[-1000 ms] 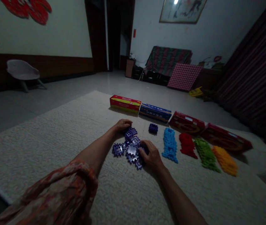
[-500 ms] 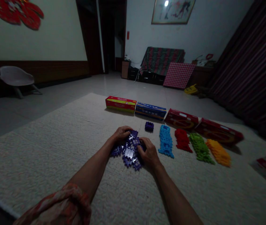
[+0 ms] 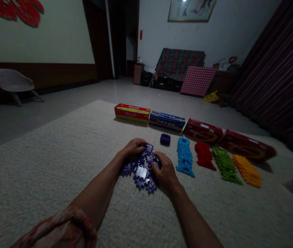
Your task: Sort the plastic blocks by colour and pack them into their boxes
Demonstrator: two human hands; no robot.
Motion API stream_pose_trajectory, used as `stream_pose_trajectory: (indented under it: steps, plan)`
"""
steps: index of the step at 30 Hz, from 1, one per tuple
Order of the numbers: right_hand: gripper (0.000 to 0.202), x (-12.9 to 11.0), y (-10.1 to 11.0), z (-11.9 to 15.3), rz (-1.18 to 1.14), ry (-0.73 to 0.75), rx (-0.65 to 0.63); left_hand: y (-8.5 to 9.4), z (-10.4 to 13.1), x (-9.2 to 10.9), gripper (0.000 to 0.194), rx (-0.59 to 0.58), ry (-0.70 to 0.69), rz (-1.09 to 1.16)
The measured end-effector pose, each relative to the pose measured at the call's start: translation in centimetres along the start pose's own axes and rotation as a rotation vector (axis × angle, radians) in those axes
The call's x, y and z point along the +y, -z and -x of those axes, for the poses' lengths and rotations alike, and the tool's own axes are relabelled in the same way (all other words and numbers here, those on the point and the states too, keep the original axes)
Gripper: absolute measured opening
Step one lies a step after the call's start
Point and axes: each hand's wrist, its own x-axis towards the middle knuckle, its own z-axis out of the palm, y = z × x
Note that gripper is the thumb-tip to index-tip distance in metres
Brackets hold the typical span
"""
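Note:
A loose pile of purple notched plastic pieces (image 3: 141,171) lies on the pale mat (image 3: 79,151). My left hand (image 3: 133,148) rests at the pile's upper left, its fingers curled round a purple piece near the top. On the pile's right side my right hand (image 3: 164,168) has its thumb and fingers closed round purple pieces, partly hidden by the hand. Beyond the pile sits a small purple stack (image 3: 165,139), apart from both hands.
To the right lie rows of blue (image 3: 185,156), red (image 3: 204,156), green (image 3: 226,165) and orange pieces (image 3: 246,170). Behind them stand a red-yellow box (image 3: 132,113), a blue box (image 3: 166,121) and two dark red boxes (image 3: 203,131). A white chair (image 3: 14,81) is far left.
The view has shifted slightly, so the boxes and coloured rows appear a little larger and farther right. Both hands remain at the purple pile, with only slight movement.

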Motion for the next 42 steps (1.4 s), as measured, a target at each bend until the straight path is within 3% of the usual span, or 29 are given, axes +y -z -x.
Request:
stream_pose_trajectory:
  steps: [6, 13, 23, 32, 42]
  plan:
    - [0.029, -0.1, 0.6, -0.1, -0.058, -0.028, -0.023, -0.4, -0.1, -0.1, 0.029, -0.054, 0.031, 0.165]
    - [0.029, 0.5, 0.9, -0.5, -0.169, -0.115, 0.055, -0.2, -0.2, -1.1, 0.038, 0.021, 0.187, 0.4]
    - [0.035, 0.9, -0.6, -0.7, -0.043, -0.022, -0.001, -0.6, -0.2, -0.3, 0.033, 0.007, 0.201, 0.342]
    - [0.032, 0.4, -0.3, -0.5, -0.009, -0.031, -0.017, -0.4, -0.3, -0.4, 0.03, -0.037, 0.169, 0.447]
    - [0.033, 0.6, -0.1, -0.7, -0.041, -0.051, -0.004, 0.4, -0.2, -0.3, 0.025, 0.063, 0.254, 0.51]
